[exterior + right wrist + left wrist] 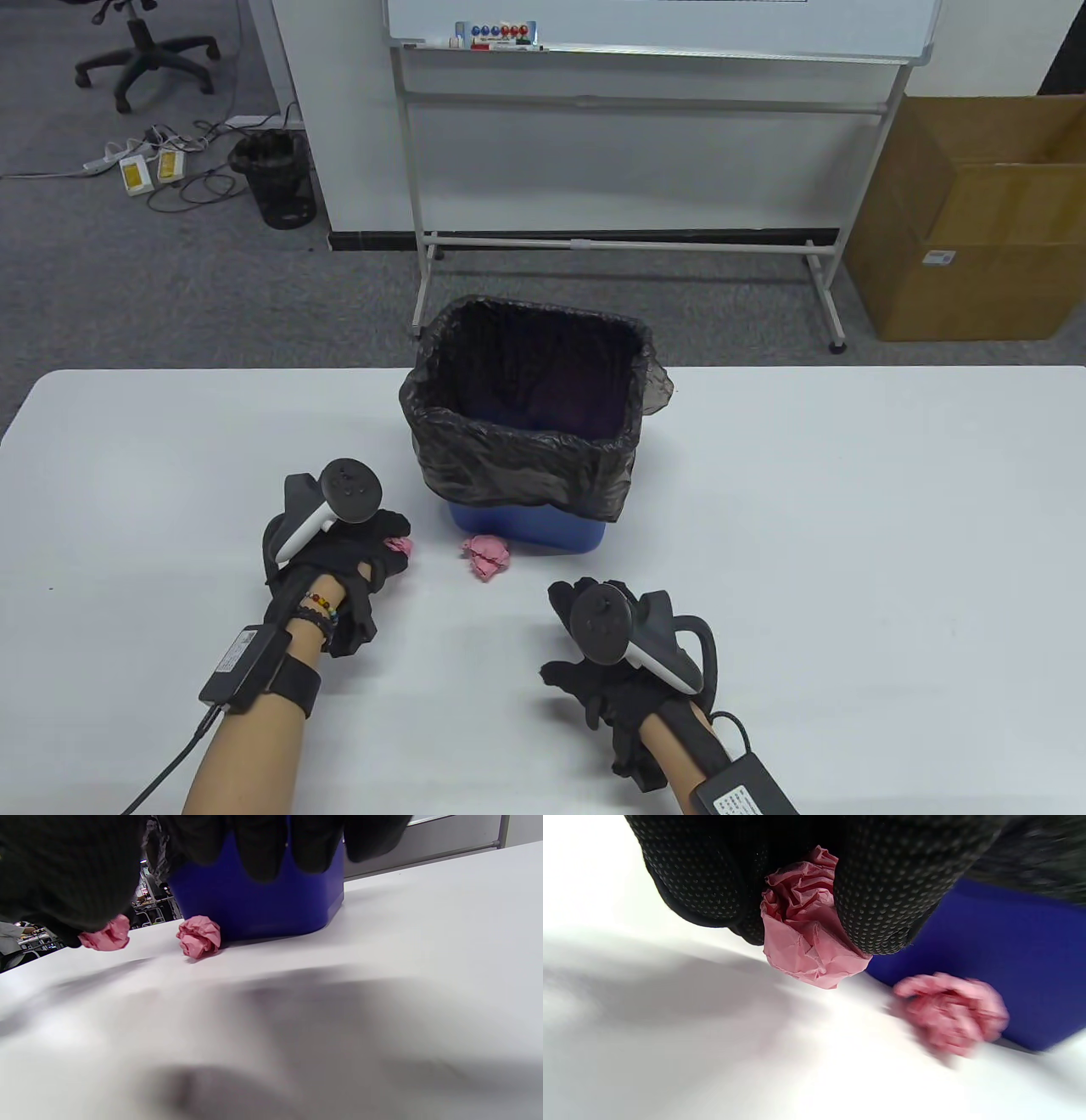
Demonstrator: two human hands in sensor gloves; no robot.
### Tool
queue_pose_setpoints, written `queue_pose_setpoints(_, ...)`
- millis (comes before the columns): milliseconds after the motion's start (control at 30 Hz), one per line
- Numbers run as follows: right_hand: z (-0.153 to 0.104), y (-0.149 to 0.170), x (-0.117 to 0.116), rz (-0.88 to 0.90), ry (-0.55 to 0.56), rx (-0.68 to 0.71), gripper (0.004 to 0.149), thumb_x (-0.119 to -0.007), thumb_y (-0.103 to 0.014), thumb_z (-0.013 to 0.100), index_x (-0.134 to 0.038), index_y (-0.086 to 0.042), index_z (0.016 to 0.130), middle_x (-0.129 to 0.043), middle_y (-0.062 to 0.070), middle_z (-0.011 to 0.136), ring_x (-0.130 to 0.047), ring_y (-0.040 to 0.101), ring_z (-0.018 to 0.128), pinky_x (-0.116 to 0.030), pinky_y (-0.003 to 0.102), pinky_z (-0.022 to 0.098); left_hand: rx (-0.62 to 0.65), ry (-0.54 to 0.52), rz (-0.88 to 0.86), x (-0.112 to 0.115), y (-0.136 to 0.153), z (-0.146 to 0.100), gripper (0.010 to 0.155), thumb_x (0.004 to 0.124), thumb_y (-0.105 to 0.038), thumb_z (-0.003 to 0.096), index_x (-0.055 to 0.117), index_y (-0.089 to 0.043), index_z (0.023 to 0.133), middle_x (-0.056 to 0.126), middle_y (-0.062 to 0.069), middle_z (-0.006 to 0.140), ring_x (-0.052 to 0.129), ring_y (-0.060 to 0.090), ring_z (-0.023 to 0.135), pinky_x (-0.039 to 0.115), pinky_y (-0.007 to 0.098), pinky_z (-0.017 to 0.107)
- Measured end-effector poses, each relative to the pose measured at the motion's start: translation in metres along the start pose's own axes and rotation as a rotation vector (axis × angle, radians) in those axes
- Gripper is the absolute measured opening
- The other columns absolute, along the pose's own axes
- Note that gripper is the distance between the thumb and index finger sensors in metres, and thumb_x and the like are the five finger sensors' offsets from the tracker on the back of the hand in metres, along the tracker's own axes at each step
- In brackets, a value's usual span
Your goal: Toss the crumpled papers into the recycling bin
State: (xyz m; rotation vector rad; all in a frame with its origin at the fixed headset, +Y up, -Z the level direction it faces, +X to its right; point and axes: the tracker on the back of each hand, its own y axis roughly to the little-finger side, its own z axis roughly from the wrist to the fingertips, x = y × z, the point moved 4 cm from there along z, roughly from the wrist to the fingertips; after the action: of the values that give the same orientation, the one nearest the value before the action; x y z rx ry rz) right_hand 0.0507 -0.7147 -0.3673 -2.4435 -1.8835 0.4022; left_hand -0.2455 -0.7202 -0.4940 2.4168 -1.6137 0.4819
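1. On the white table (848, 526), near its far edge, I have the blue recycling bin (530, 526) standing upright, lined with a black bag (526, 450) whose edge folds down over the rim.
2. My left hand (339, 569) sits just left of the bin's base, and its fingers (886, 891) are pinched around a crumpled pink paper ball (806, 933). In the left wrist view that ball hangs clear of the tabletop, squeezed between two gloved fingers.
3. A second pink paper ball (486, 558) lies loose on the table at the bin's near wall, touching or nearly touching it; from the right wrist view it sits right against the blue side (199, 935). It lies between my two hands, apart from both.
4. My right hand (611, 671) is nearer to me and right of that loose ball, held low over the table. Its fingers (263, 853) hang with gaps between them and nothing in their grasp.
5. From the right wrist view, the held ball (106, 935) peeks out beneath the left glove, to the left of the loose one.
6. Beyond the table I see a whiteboard stand (628, 238), a cardboard box (976, 221) on the right, and a small black basket (276, 178) on the floor at left.
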Motion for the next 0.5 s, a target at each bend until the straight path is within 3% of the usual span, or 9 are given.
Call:
queue_pose_setpoints(233,0.0,0.001,0.0,0.002,-0.003,-0.002,0.088,-0.084,-0.059,0.033,-0.045,-0.035,0.108,-0.054,0.002,0.117,-0.051,0.035,0.111,-0.051,0.054,0.076,0.203,0.21,-0.151,0.001,-0.042,-0.012,0.058,0.096,-0.034,0.0431,0.078,-0.022,0.098,0.087,0.009,0.101,0.097,0.033,0.083,0.089,0.043,0.058)
queue_pose_setpoints(500,0.0,0.0,0.0,0.004,-0.002,0.001,0.088,-0.084,-0.059,0.033,-0.045,-0.035,0.108,-0.054,0.003,0.117,-0.051,0.036,0.111,-0.051,0.053,0.076,0.393,0.301,-0.285,-0.017,-0.081,-0.03,0.058,0.098,-0.032,0.0426,0.079,-0.022,0.097,0.087,0.008,0.101,0.097,0.033,0.084,0.09,0.043,0.059)
